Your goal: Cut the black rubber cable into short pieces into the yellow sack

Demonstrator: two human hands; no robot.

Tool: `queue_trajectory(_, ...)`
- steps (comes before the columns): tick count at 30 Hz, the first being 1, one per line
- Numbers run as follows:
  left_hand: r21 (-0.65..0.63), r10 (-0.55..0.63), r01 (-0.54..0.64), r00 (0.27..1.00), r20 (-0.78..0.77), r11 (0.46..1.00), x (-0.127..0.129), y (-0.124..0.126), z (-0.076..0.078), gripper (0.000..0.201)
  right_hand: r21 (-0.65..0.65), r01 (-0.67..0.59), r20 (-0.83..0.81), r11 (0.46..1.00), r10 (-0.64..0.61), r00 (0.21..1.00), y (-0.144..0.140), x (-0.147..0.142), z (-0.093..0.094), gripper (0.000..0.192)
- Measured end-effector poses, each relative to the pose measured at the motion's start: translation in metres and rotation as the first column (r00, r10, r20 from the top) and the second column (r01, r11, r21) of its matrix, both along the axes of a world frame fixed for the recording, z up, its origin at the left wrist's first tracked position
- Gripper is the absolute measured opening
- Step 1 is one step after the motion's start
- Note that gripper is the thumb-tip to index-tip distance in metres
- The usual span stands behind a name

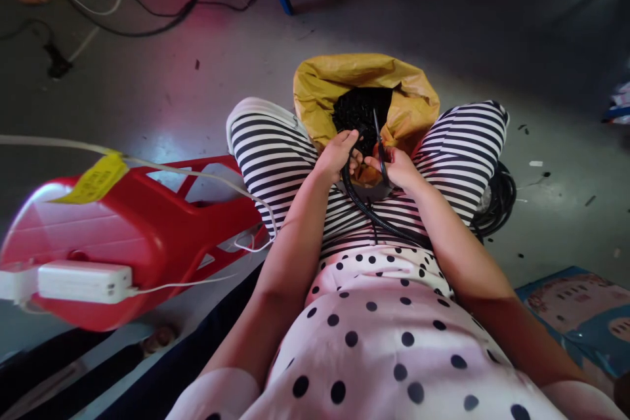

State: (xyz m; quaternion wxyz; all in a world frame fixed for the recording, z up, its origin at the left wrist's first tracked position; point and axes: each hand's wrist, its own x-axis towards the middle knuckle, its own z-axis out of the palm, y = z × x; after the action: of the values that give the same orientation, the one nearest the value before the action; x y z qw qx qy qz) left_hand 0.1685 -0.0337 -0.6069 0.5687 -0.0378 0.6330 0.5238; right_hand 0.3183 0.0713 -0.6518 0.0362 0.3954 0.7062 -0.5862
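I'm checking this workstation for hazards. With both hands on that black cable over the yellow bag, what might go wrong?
The black cable loops across the lap toward a cable coil beside the knee, so it may snag. The yellow bag, propped between the knees, might tip and spill. The left hand and right hand work close together in dim light.

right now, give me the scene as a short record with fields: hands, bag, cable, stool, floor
left hand: at the bag's mouth, touching the black cable
right hand: gripping the same cable, a thin black strip sticking up from it
bag: yellow bag between the knees, open, full of small black pieces
cable: runs from the hands across the lap to a coil by the right knee
stool: red stool on its side at left, white adapter on it
floor: grey, loose wires at far left
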Motion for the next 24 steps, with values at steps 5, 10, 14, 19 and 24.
queue_trajectory(5,0.072,0.084,-0.085,0.996,0.017,0.994,-0.003,0.000,0.002,0.021,0.013,-0.009,0.033,1.000,0.009,0.999,0.006,0.002,0.020,0.047)
queue_trajectory(10,0.006,0.220,-0.221,0.970,-0.107,0.975,-0.009,0.002,-0.003,0.016,0.071,-0.069,0.115,0.995,0.061,0.992,0.012,0.012,0.035,0.041)
queue_trajectory(14,0.082,0.206,-0.193,0.958,-0.198,0.978,-0.011,0.001,-0.005,0.016,0.004,-0.057,0.095,0.998,0.056,0.994,-0.002,0.019,0.038,0.045)
queue_trajectory(19,0.149,0.192,-0.159,0.951,-0.243,0.976,-0.010,0.000,-0.002,0.016,-0.070,0.011,0.011,0.997,-0.010,1.000,-0.031,0.021,0.042,0.053)
queue_trajectory(24,0.195,0.202,-0.147,0.933,-0.299,0.970,-0.008,0.001,0.000,0.018,-0.017,-0.018,0.078,1.000,0.019,0.997,-0.035,0.019,0.045,0.058)
